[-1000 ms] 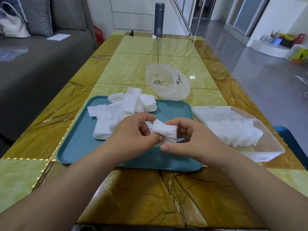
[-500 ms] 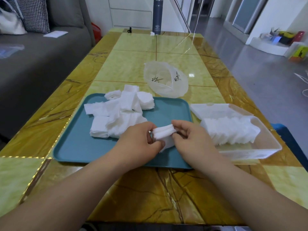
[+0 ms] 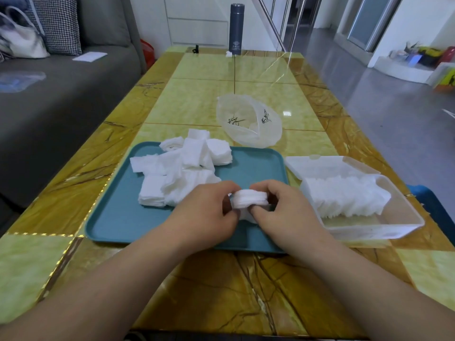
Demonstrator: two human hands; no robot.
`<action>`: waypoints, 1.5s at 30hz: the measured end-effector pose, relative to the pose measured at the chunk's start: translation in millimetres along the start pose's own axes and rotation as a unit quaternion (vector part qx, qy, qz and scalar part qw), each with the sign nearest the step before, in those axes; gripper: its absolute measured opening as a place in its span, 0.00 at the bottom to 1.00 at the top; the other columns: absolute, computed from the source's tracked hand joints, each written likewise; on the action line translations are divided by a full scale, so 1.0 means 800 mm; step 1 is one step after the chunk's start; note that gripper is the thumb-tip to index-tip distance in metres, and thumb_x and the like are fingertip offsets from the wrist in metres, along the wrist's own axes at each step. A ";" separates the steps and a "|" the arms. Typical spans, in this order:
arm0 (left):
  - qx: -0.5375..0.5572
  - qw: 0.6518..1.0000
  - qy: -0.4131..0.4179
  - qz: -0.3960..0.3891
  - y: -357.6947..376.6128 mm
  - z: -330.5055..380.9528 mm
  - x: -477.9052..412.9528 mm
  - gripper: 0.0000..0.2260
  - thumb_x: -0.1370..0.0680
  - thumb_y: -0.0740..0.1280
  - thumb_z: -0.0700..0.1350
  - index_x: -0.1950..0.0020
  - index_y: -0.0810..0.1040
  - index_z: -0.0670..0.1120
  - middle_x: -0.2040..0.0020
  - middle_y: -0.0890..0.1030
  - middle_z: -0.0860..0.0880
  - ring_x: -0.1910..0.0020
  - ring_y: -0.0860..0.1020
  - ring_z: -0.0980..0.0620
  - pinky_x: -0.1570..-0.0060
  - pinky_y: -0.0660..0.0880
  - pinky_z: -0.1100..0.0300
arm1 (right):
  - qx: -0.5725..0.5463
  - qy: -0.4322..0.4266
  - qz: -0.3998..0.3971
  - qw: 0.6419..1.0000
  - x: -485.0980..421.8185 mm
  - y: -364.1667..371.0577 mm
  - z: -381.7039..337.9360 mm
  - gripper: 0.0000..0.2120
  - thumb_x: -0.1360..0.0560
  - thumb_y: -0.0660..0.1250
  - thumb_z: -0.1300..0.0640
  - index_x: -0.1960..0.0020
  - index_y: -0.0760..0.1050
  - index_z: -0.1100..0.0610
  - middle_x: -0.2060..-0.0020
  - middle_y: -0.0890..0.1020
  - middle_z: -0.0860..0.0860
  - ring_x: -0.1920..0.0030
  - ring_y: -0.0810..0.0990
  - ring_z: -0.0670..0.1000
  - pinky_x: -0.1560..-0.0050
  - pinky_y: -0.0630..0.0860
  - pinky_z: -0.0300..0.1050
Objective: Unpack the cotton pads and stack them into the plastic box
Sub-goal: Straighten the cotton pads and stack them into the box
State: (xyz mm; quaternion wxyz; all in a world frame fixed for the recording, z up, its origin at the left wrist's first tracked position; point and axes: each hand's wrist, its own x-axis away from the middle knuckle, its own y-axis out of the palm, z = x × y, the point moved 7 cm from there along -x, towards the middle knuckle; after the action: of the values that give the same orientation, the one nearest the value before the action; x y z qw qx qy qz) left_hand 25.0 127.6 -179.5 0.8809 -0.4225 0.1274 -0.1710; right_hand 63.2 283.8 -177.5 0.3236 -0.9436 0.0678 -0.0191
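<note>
I am holding a small stack of cotton pads [image 3: 250, 199] between both hands, just above the near right part of a teal tray [image 3: 118, 217]. The stack is lying flat, its layered edges facing me and its long axis running left to right from hand to hand. My left hand [image 3: 206, 207] is pinching the left end with curled fingers and thumb. My right hand [image 3: 283, 210] is pinching the right end the same way.

On the far left part of the tray, a loose pile of cotton pads [image 3: 177, 173] is lying in overlapping heaps, some flat and some tilted.

Just right of the tray, a clear plastic box [image 3: 394, 225] is sitting on the marbled yellow table [image 3: 197, 99], its long axis angled away to the left. Inside it, a row of pads [image 3: 344, 198] is standing on edge along its length, filling the far part; the near end shows bare floor. Its hinged lid [image 3: 320, 163] is lying open behind it.

Beyond the tray, a translucent plastic bag [image 3: 248, 126] is lying open on the table. A dark flask [image 3: 236, 29] is standing upright at the far end.
</note>
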 end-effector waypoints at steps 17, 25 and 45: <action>-0.047 0.994 -0.094 0.040 -0.049 -0.026 -0.005 0.28 0.27 0.72 0.43 0.28 0.73 0.57 0.54 0.78 0.59 0.49 0.76 0.52 0.48 0.76 0.54 | -0.058 0.036 0.024 0.997 -0.008 -0.007 0.005 0.06 0.24 0.70 0.58 0.50 0.79 0.48 0.58 0.81 0.44 0.62 0.77 0.36 0.65 0.70 0.26; 0.118 0.987 -0.083 0.076 -0.060 -0.014 0.007 0.08 0.27 0.75 0.43 0.54 0.81 0.55 0.59 0.82 0.59 0.63 0.80 0.61 0.64 0.74 0.68 | -0.077 0.032 0.028 0.996 -0.011 -0.006 0.009 0.06 0.25 0.71 0.58 0.52 0.79 0.48 0.60 0.82 0.44 0.62 0.77 0.36 0.65 0.71 0.27; 0.355 0.928 -0.105 -0.044 -0.029 -0.010 0.007 0.08 0.23 0.74 0.34 0.46 0.83 0.43 0.52 0.88 0.44 0.55 0.83 0.48 0.56 0.81 0.57 | -0.229 0.009 -0.040 0.972 -0.015 -0.004 0.002 0.14 0.25 0.74 0.66 0.43 0.84 0.52 0.53 0.89 0.48 0.48 0.87 0.50 0.43 0.84 0.49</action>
State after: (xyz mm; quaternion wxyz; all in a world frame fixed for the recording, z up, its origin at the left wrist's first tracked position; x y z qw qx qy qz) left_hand 22.7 106.4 -166.6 0.9732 -0.1030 -0.0536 -0.1986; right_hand 52.0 289.1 -177.1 0.0969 -0.9944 0.0350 -0.0245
